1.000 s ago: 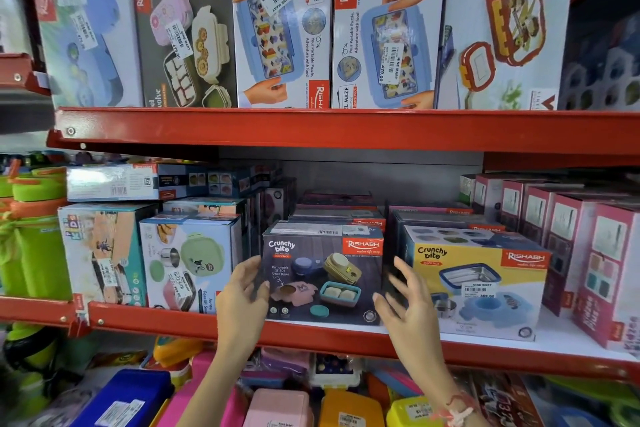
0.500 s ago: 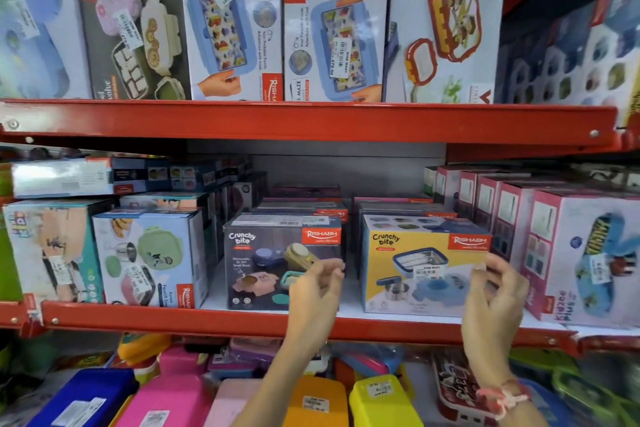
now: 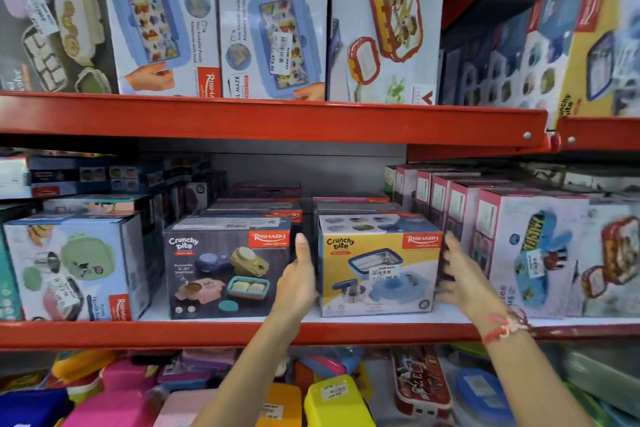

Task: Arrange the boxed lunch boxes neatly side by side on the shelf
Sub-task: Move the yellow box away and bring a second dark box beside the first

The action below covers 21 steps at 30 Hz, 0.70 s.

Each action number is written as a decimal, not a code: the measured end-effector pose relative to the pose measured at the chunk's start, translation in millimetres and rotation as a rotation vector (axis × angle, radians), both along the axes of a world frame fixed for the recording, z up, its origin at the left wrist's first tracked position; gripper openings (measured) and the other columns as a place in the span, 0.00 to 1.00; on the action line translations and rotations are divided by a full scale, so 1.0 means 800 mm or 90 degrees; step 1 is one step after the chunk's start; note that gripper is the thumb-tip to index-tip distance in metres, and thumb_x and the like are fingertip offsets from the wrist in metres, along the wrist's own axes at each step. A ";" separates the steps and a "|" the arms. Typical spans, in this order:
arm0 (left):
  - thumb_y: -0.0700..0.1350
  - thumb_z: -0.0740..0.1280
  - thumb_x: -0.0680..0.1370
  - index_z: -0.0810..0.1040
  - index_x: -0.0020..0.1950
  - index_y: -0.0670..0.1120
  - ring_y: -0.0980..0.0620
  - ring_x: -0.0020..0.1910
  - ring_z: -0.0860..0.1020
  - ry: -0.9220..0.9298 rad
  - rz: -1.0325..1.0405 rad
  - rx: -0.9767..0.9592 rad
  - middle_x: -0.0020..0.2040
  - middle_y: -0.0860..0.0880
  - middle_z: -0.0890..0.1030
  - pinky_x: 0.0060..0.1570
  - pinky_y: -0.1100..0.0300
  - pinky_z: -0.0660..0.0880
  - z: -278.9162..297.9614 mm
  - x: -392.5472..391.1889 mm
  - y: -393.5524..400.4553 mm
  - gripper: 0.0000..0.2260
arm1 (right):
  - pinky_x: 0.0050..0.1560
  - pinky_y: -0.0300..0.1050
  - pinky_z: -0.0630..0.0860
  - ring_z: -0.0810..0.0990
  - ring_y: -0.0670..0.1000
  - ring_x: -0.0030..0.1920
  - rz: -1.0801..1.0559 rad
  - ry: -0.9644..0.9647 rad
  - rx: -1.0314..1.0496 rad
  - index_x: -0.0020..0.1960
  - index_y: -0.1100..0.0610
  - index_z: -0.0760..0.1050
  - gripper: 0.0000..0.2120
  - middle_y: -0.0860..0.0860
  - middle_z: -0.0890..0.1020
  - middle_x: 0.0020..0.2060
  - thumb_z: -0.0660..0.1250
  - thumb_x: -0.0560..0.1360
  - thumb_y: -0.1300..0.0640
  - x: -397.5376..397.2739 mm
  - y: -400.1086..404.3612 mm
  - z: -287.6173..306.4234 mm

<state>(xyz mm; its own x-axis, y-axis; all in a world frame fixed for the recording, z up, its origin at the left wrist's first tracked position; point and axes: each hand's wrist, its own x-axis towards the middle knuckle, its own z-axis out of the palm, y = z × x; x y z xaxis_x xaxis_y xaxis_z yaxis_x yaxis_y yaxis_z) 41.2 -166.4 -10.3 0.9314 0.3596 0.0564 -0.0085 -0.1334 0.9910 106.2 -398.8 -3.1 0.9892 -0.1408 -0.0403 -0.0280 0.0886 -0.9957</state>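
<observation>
Both hands flank the yellow box (image 3: pixel 377 267) on the middle shelf (image 3: pixel 242 333), left hand (image 3: pixel 298 282) flat and right hand (image 3: pixel 464 279) curled on its sides; gap to dark box (image 3: pixel 227 270) left unclosed.

At the centre of the frame, the yellow box (image 3: pixel 377 267) reads "Crunchy bite" with a red "RISHABH" tag at its upper right corner. Left of it, the dark box (image 3: pixel 227 270) carries the same "Crunchy bite" and "RISHABH". On the upper shelf, two blue-and-white boxes (image 3: pixel 166 17) read "STEEL MAZE" and "RISHABH"; one's price sticker (image 3: pixel 282 54) shows "NINE MART" and "479.00". The green-lunchbox box (image 3: pixel 74 267) at lower left says "RISHABH" sideways.
</observation>
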 end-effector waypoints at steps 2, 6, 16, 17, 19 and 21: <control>0.75 0.45 0.68 0.74 0.63 0.41 0.39 0.56 0.79 -0.007 -0.001 -0.048 0.59 0.39 0.79 0.63 0.43 0.73 0.000 0.003 0.009 0.45 | 0.41 0.51 0.74 0.79 0.54 0.44 -0.005 -0.032 0.049 0.48 0.50 0.75 0.19 0.49 0.79 0.42 0.55 0.77 0.36 -0.001 -0.009 0.003; 0.72 0.49 0.72 0.79 0.59 0.40 0.40 0.56 0.80 -0.026 -0.045 -0.091 0.57 0.40 0.82 0.62 0.44 0.73 0.006 0.007 0.019 0.40 | 0.39 0.46 0.73 0.81 0.52 0.35 -0.009 -0.092 0.120 0.40 0.53 0.77 0.19 0.51 0.85 0.33 0.59 0.77 0.40 -0.006 -0.022 0.017; 0.36 0.71 0.72 0.80 0.58 0.40 0.53 0.49 0.83 -0.160 -0.076 0.029 0.48 0.48 0.85 0.51 0.58 0.80 0.011 0.011 0.024 0.14 | 0.45 0.39 0.79 0.84 0.47 0.50 0.060 -0.288 0.012 0.52 0.51 0.80 0.13 0.49 0.85 0.49 0.70 0.72 0.66 -0.008 -0.013 0.022; 0.34 0.71 0.71 0.80 0.57 0.41 0.57 0.48 0.82 -0.172 -0.074 0.051 0.48 0.51 0.84 0.49 0.63 0.79 0.008 0.012 0.023 0.15 | 0.44 0.39 0.80 0.84 0.48 0.49 0.048 -0.314 0.010 0.52 0.51 0.79 0.17 0.48 0.85 0.48 0.70 0.71 0.69 -0.004 -0.011 0.018; 0.32 0.71 0.71 0.79 0.55 0.47 0.64 0.46 0.79 -0.191 -0.056 0.093 0.45 0.58 0.82 0.43 0.70 0.77 0.003 0.012 0.021 0.17 | 0.49 0.43 0.82 0.83 0.49 0.52 0.033 -0.354 0.014 0.52 0.50 0.77 0.22 0.49 0.84 0.51 0.69 0.69 0.74 0.004 -0.005 0.009; 0.31 0.70 0.71 0.78 0.57 0.46 0.64 0.46 0.78 -0.202 -0.030 0.126 0.46 0.60 0.81 0.43 0.71 0.76 -0.002 0.013 0.021 0.18 | 0.59 0.50 0.78 0.80 0.52 0.59 0.028 -0.379 0.022 0.53 0.49 0.75 0.25 0.51 0.80 0.58 0.69 0.68 0.76 0.012 -0.002 -0.002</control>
